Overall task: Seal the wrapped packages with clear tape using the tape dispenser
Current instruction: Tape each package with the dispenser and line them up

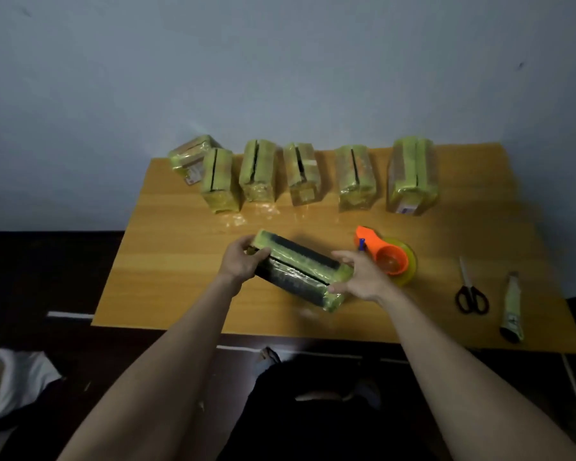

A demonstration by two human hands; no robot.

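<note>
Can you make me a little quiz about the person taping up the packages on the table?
1. True or false: the tape dispenser is in the right hand.
2. How many packages stand in the back row?
3. What lies closest to the scissors? A) the dispenser B) the rolled tool C) the held package

Key:
1. False. It lies on the table; both the right hand and the left hand hold the package.
2. Six.
3. B.
</note>
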